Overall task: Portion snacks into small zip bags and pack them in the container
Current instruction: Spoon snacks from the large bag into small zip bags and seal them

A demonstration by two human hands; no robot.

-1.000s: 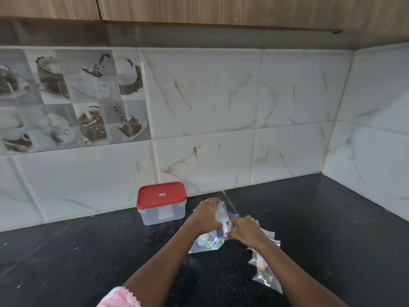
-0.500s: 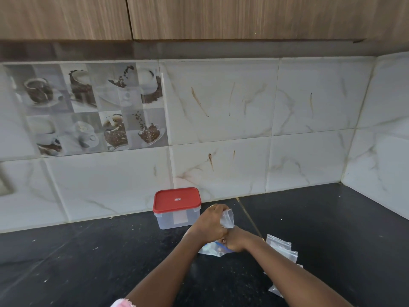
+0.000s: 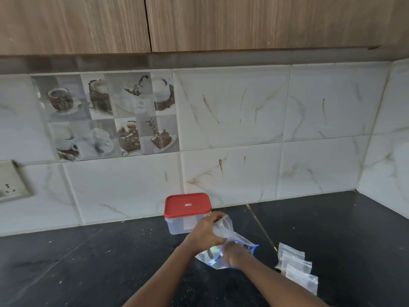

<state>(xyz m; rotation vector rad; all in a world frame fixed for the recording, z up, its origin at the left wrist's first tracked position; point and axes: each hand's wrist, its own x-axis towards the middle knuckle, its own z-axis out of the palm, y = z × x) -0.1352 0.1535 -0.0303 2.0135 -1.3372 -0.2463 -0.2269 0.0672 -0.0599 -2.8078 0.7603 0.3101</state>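
A clear container with a red lid (image 3: 187,206) stands shut on the black counter near the tiled wall. Just in front of it my left hand (image 3: 204,232) pinches a small clear zip bag (image 3: 224,227) upright. My right hand (image 3: 232,253) is below it, inside the mouth of a larger clear bag with a blue zip edge (image 3: 243,245) that lies on the counter; its fingers are partly hidden, so what they hold cannot be told. Several small zip bags (image 3: 294,264) lie in an overlapping row to the right of my right arm.
The black counter (image 3: 88,262) runs left and right, with crumbs scattered on it. Tiled walls close the back and the right corner. A wall socket plate (image 3: 12,185) sits at the far left. Wooden cabinets hang overhead.
The view has shifted left and down a little. My right hand has dropped from the small bag into the larger blue-edged bag. My left hand keeps holding the small bag up.
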